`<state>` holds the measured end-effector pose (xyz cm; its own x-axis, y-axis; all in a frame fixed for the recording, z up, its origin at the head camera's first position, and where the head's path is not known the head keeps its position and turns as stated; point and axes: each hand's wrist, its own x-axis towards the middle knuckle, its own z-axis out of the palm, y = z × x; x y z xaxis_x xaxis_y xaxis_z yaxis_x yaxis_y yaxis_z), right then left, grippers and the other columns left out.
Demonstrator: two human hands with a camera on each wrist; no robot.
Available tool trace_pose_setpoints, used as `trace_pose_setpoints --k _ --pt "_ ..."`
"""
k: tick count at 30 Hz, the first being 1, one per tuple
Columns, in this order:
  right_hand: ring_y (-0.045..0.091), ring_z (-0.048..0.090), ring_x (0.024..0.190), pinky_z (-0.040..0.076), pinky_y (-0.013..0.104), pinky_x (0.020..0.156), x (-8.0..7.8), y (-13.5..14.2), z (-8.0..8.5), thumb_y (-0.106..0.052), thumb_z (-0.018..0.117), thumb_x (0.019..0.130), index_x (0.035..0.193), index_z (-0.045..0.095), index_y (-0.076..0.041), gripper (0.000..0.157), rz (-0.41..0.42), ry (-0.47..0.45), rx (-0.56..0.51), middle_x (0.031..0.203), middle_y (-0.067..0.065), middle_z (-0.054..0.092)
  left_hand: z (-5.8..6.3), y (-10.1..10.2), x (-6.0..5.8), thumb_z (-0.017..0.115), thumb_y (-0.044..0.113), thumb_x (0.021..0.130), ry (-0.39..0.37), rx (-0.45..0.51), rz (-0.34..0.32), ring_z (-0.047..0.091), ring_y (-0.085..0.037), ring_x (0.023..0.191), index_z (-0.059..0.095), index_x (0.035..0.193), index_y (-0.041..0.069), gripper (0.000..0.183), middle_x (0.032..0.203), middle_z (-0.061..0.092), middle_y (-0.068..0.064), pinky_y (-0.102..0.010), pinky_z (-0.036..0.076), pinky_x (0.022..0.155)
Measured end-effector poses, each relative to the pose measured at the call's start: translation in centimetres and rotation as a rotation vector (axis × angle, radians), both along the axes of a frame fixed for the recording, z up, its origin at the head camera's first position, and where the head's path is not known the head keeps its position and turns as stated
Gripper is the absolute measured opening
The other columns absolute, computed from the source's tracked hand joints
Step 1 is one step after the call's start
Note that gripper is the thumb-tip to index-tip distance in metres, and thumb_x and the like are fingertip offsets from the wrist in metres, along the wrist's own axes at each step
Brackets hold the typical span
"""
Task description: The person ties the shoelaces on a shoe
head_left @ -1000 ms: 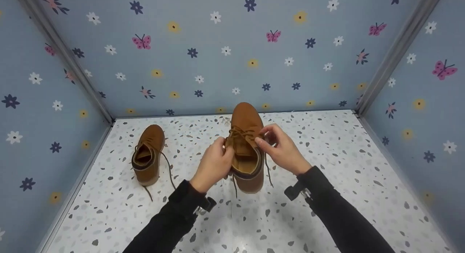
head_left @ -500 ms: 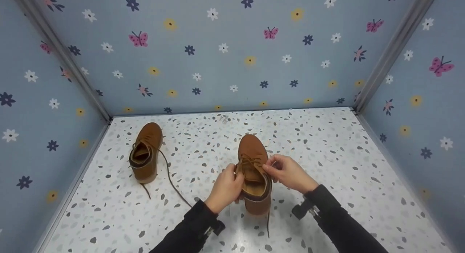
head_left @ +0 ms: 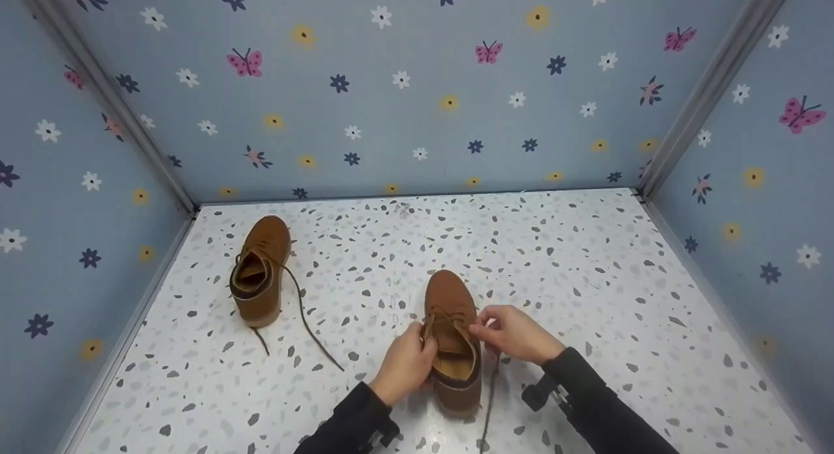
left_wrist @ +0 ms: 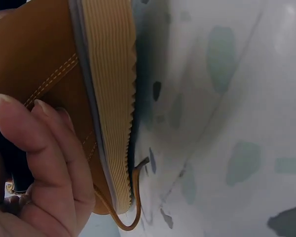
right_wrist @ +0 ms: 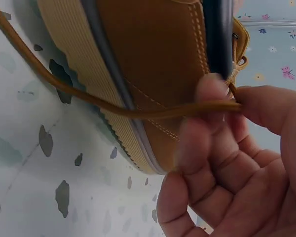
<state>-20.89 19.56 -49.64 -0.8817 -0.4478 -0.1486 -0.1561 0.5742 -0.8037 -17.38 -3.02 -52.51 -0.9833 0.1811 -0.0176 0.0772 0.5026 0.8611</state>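
Observation:
A brown lace-up shoe (head_left: pixel 451 337) stands on the floor before me, toe pointing away. My left hand (head_left: pixel 405 363) grips its left side near the opening, thumb at the rim. Along the stitched outer side (left_wrist: pixel 44 39), the fingers of that hand lie curled in the left wrist view. My right hand (head_left: pixel 518 333) is at the shoe's right side, near the eyelets. Between thumb and forefinger it pinches a brown shoelace (right_wrist: pixel 153 112), whose loose end trails down to the floor. Another lace end (left_wrist: pixel 133 212) hangs by the sole on the left.
A matching brown shoe (head_left: pixel 264 271) stands further left, its lace (head_left: pixel 306 324) loose across the speckled floor (head_left: pixel 365 258). Flower-patterned panels (head_left: pixel 417 102) enclose the back and both sides.
Both hands have brought the shoe from near the back panel toward me and down to the floor. The lace at the right now runs from my right hand.

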Motion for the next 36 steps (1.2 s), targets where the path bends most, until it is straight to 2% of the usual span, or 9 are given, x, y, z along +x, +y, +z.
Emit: trace_pose_setpoints --k 4,9,12,16,21,25,28,30,36 --pt "0.011 0.049 0.046 0.035 0.023 0.041 0.3 0.2 0.1 -0.031 0.066 0.096 0.089 0.067 -0.015 0.017 0.02 -0.03 0.005 0.056 -0.003 0.056 -0.3 -0.5 0.3 0.054 0.018 0.099 -0.03 0.023 -0.023 0.054 -0.013 0.049 0.055 0.104 0.003 0.015 0.07 0.057 -0.002 -0.032 0.047 0.045" --pt "0.008 0.049 0.047 0.035 0.022 0.043 0.3 1.0 0.3 -0.033 0.066 0.096 0.088 0.071 -0.016 0.02 0.041 -0.004 0.02 0.055 -0.006 0.054 -0.3 -1.8 -0.1 0.056 0.043 0.1 -0.054 0.015 -0.079 0.055 -0.015 0.058 0.059 0.098 0.007 0.036 0.072 0.059 -0.001 -0.034 0.048 0.054" --pt "0.01 0.053 0.052 0.037 0.022 0.045 0.3 1.5 0.6 -0.034 0.067 0.095 0.087 0.073 -0.016 0.021 0.052 0.017 0.035 0.059 -0.005 0.057 -0.1 -2.6 -0.5 0.051 0.051 0.1 -0.074 0.051 -0.073 0.059 -0.019 0.059 0.062 0.094 0.007 0.046 0.077 0.063 -0.003 -0.035 0.05 0.06" --pt "0.011 0.054 0.057 0.041 0.025 0.048 0.4 2.1 0.9 -0.037 0.069 0.093 0.085 0.073 -0.017 0.022 0.053 0.028 0.056 0.065 -0.002 0.061 0.5 -3.5 -1.2 0.05 0.042 0.103 -0.09 0.221 0.004 0.068 -0.028 0.063 0.063 0.097 0.001 0.044 0.089 0.07 -0.011 -0.038 0.057 0.062" --pt "0.008 0.051 0.058 0.041 0.026 0.051 0.3 2.5 1.5 -0.041 0.068 0.093 0.084 0.073 -0.021 0.022 0.041 0.04 0.082 0.066 -0.007 0.058 1.9 -4.1 -2.2 0.061 0.017 0.1 0.016 0.399 0.122 0.071 -0.03 0.076 0.061 0.103 -0.004 0.021 0.098 0.072 -0.016 -0.034 0.059 0.065" --pt "0.007 0.047 0.055 0.037 0.024 0.049 0.1 2.9 2.2 -0.041 0.068 0.093 0.084 0.073 -0.023 0.022 0.032 0.042 0.092 0.063 -0.008 0.055 2.9 -4.2 -3.0 0.062 0.004 0.097 0.055 0.555 0.183 0.071 -0.03 0.082 0.045 0.107 -0.006 0.022 0.099 0.071 -0.022 -0.032 0.059 0.072" --pt "0.008 0.046 0.054 0.035 0.024 0.047 -0.1 3.3 2.8 -0.04 0.068 0.094 0.084 0.073 -0.021 0.021 0.025 0.064 0.091 0.063 -0.008 0.055 3.3 -4.1 -3.7 0.059 -0.003 0.097 0.042 0.658 0.225 0.071 -0.031 0.082 0.032 0.105 -0.001 0.028 0.095 0.07 -0.025 -0.032 0.058 0.073" --pt "0.008 0.047 0.055 0.037 0.025 0.048 -0.2 3.5 3.2 -0.038 0.068 0.094 0.085 0.073 -0.02 0.021 0.022 0.084 0.089 0.064 -0.007 0.056 3.4 -4.1 -4.0 0.057 -0.003 0.098 0.039 0.666 0.247 0.071 -0.028 0.08 0.027 0.104 0.002 0.03 0.09 0.07 -0.023 -0.03 0.058 0.072" --pt "0.011 0.051 0.06 0.041 0.028 0.053 -0.5 4.1 4.0 -0.035 0.069 0.093 0.085 0.074 -0.019 0.019 0.005 0.126 0.116 0.071 -0.005 0.061 3.7 -3.8 -5.2 0.056 0.005 0.1 0.012 0.542 0.231 0.065 -0.02 0.066 0.029 0.102 0.005 0.028 0.079 0.069 -0.015 -0.026 0.05 0.065"
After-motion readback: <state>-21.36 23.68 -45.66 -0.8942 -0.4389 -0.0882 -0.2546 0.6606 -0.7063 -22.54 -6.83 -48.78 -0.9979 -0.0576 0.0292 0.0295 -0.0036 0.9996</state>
